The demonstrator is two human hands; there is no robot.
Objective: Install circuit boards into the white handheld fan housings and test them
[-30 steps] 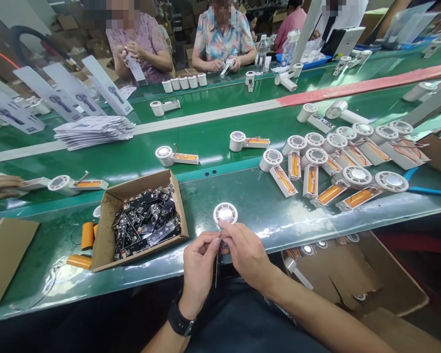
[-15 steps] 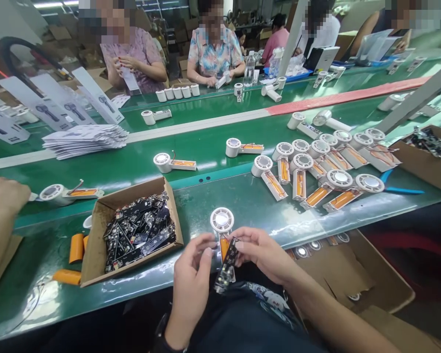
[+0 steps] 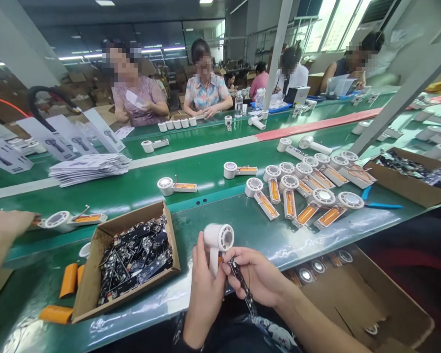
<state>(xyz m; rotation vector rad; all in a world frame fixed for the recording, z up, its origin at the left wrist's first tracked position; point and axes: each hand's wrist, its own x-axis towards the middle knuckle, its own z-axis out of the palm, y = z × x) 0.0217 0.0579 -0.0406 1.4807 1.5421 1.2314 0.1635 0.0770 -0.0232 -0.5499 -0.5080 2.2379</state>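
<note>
Because your left hand (image 3: pixel 205 294) is wrapped firmly round the handle (image 3: pixel 213 261) of the white fan housing (image 3: pixel 217 237), the head sits clear above your fingers, out over the edge of the green bench (image 3: pixel 206 223), with its grille (image 3: pixel 227 238) facing your right hand (image 3: pixel 255 277). That handle runs almost straight down, so the housing's long axis stands close to upright, right in front of you. Your right hand has a narrow pinch on a slim black circuit board (image 3: pixel 242 285), its long axis slanting down and to the right, its top end just beside the handle. From here, you can't tell whether the two touch. That pinch leaves the board's upper end free of your fingers. To your left, the cardboard box (image 3: pixel 90 264) of boards sits within easy reach, orange batteries (image 3: pixel 69 280) lying just beside it, while finished-looking fans (image 3: pixel 290 196) with batteries fill the bench ahead.
</note>
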